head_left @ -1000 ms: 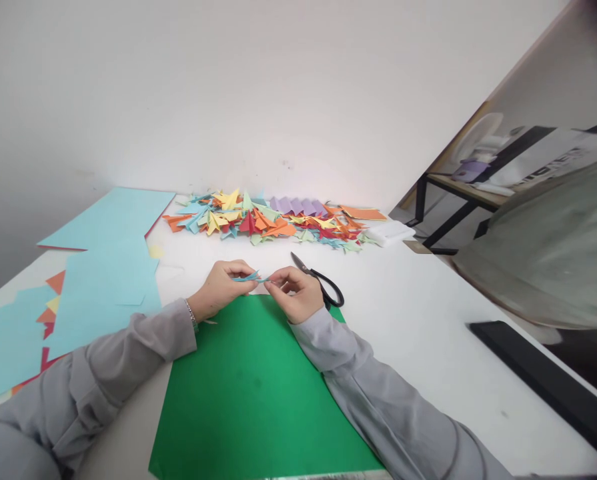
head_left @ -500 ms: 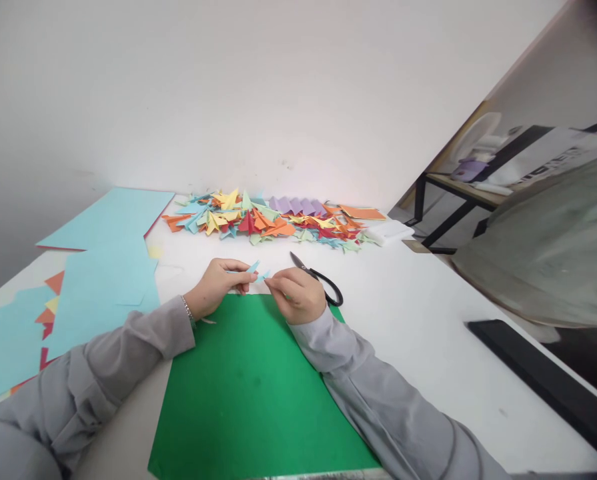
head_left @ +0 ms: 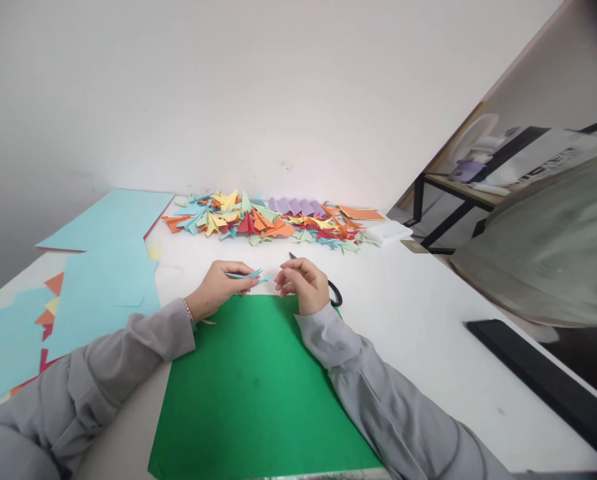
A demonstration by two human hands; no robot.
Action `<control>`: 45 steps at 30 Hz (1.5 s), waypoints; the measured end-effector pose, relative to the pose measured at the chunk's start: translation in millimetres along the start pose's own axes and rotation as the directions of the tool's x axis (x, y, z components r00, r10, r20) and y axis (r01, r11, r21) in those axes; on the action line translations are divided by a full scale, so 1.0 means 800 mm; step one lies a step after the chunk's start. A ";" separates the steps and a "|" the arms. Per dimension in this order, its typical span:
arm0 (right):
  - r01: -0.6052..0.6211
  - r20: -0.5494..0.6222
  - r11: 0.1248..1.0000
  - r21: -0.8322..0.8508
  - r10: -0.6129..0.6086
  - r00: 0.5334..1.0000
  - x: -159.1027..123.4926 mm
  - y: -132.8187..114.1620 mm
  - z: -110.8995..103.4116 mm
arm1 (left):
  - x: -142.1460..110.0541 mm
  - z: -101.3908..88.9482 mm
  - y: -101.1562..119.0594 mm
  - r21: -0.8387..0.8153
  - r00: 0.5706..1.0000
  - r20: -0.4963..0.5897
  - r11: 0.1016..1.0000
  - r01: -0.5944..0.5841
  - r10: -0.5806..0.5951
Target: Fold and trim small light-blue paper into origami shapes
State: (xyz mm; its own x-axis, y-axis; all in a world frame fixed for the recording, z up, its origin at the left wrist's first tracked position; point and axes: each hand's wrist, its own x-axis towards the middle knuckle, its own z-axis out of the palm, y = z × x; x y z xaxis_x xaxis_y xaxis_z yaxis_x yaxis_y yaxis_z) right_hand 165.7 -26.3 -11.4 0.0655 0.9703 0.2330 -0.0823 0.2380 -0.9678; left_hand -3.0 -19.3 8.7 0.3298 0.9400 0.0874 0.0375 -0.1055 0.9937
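My left hand (head_left: pixel 217 288) pinches a small folded light-blue paper piece (head_left: pixel 248 274) just above the far edge of a green paper sheet (head_left: pixel 253 387). My right hand (head_left: pixel 302 283) hovers a little to the right of that piece, fingers curled loosely, and holds nothing that I can see. Black scissors (head_left: pixel 334 293) lie on the white table (head_left: pixel 418 320) right behind my right hand, mostly hidden by it.
A heap of folded coloured paper shapes (head_left: pixel 268 223) lies along the wall. Light-blue sheets (head_left: pixel 108 267) with coloured scraps cover the left side. A white object (head_left: pixel 389 232) sits at the heap's right end. A black bar (head_left: pixel 543 380) lies at right, beside another person's grey-green garment (head_left: pixel 548 253).
My right hand has let go of the blue paper piece and drawn slightly right and up. My left hand still pinches the piece, which now lies flatter.
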 end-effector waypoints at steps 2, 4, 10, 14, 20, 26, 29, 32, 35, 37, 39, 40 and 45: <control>-0.183 0.041 0.976 0.121 0.179 0.983 0.006 0.001 -0.001 | -0.001 0.000 0.001 0.006 1.000 0.004 1.000 -0.018 0.017; -0.306 0.124 0.940 0.151 0.289 0.949 0.010 0.000 -0.001 | 0.000 0.001 0.001 0.008 1.000 0.003 1.000 -0.025 0.025; -0.327 0.274 0.943 0.058 0.300 0.914 0.007 -0.002 0.003 | 0.001 0.000 -0.003 0.016 0.999 0.014 0.999 -0.050 0.050; -0.227 0.235 0.973 0.038 0.212 0.949 0.006 0.003 0.005 | 0.000 0.000 -0.001 0.014 1.000 0.007 1.000 -0.025 0.025; -0.147 0.197 0.989 0.009 0.142 0.970 0.005 0.006 0.006 | 0.001 0.000 -0.001 0.002 1.000 -0.013 1.000 0.009 -0.009; -0.134 0.186 0.991 -0.022 0.136 0.973 0.005 0.006 0.006 | 0.001 0.000 -0.002 0.017 1.000 -0.020 1.000 0.019 -0.018; -0.138 0.203 0.990 -0.030 0.142 0.969 0.006 0.007 0.006 | 0.000 -0.001 -0.002 0.043 1.000 0.005 0.999 -0.009 0.008; -0.139 0.208 0.989 -0.047 0.146 0.967 0.006 0.008 0.006 | -0.001 -0.001 -0.001 0.058 1.000 0.008 0.998 -0.009 0.008; -0.127 0.197 0.990 -0.066 0.137 0.971 0.005 0.008 0.006 | 0.000 0.000 -0.001 0.066 1.000 0.006 0.998 0.004 -0.004; -0.107 0.187 0.991 -0.083 0.121 0.975 0.005 0.006 0.006 | 0.000 0.000 0.000 0.078 1.000 0.005 0.997 0.007 -0.007; -0.086 0.173 0.992 -0.095 0.101 0.980 0.004 0.005 0.006 | 0.000 0.000 0.000 0.088 1.000 0.007 0.996 0.010 -0.011; -0.079 0.169 0.992 -0.095 0.094 0.981 0.003 0.004 0.006 | 0.000 0.000 -0.001 0.089 1.000 0.008 0.996 0.012 -0.012; -0.135 0.206 0.990 -0.038 0.140 0.968 0.005 0.004 0.006 | 0.000 0.000 -0.001 0.061 1.000 0.006 0.998 0.023 -0.023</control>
State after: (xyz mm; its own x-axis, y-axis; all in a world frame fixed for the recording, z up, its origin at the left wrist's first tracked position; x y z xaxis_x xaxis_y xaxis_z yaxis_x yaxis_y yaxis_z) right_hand 161.0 -21.8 -13.2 -0.1531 0.9821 0.1100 -0.0530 0.1030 -0.9933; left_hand -2.6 -19.2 8.2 0.3347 0.9402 0.0636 0.1030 -0.1036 0.9893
